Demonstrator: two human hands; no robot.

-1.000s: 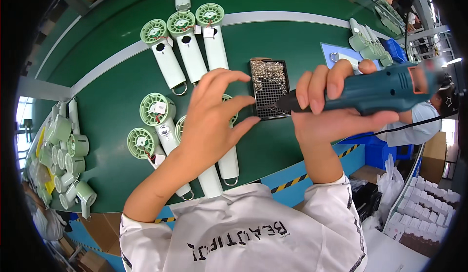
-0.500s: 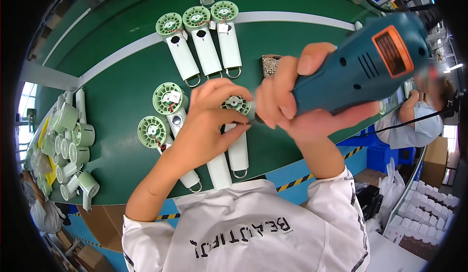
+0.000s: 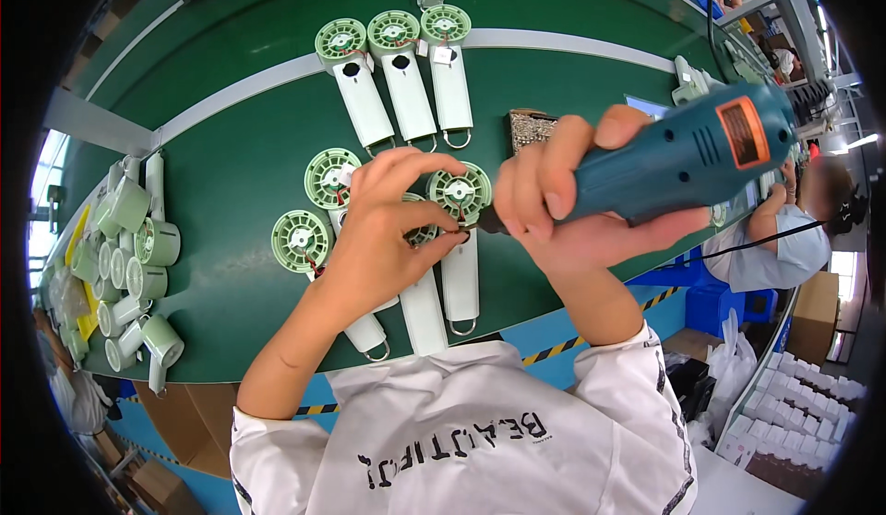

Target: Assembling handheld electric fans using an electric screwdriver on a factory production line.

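Note:
My right hand (image 3: 563, 187) is wrapped round a teal electric screwdriver (image 3: 678, 160) with an orange label, its dark nose pointing left. My left hand (image 3: 388, 224) has its thumb and index finger pinched together right by that nose; what lies between the fingertips is too small to make out. Just under the fingertips is a white-green handheld fan (image 3: 460, 284), its round slotted head partly uncovered and a metal loop at its handle end. Beside it another fan's white handle (image 3: 423, 319) shows, its head mostly behind my left hand. Two fan heads with red wires (image 3: 303, 241) lie left of my wrist.
Three fan bodies (image 3: 403, 95) lie in a row farther back on the green table (image 3: 231, 201). A small box of screws (image 3: 530, 129) sits beyond my right hand. Several pale green fan parts (image 3: 148, 257) are piled at the left. Another person (image 3: 775, 229) sits at the right.
The view has shifted slightly, so the fans appear a little farther right. The screwdriver's rear end sits lower, and more of the fan head beside its nose shows. Both hands keep their grips.

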